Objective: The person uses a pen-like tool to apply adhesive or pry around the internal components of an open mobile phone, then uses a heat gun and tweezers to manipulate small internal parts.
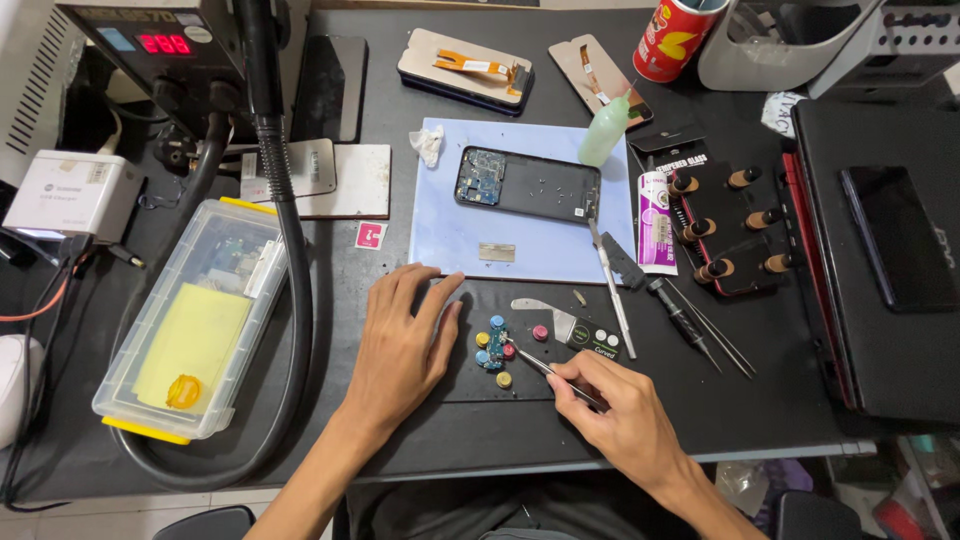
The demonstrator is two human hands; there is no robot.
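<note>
My right hand [620,415] holds thin metal tweezers [540,365], their tip on a small blue circuit board [494,345] held by several coloured round magnets on a dark mat [470,385]. My left hand [405,345] lies flat on the mat just left of the board, fingers spread, holding nothing. Farther back, an opened phone [528,185] with its inside exposed lies on a light blue mat [455,240].
A clear plastic box [195,320] and a thick black hose [290,290] sit at left, below a rework station with a red display [160,45]. Screwdrivers [612,295], a glue tube [656,220], a bit holder [725,225], a closed laptop [880,250], a red can [670,40] and phone screens [465,70] surround the mats.
</note>
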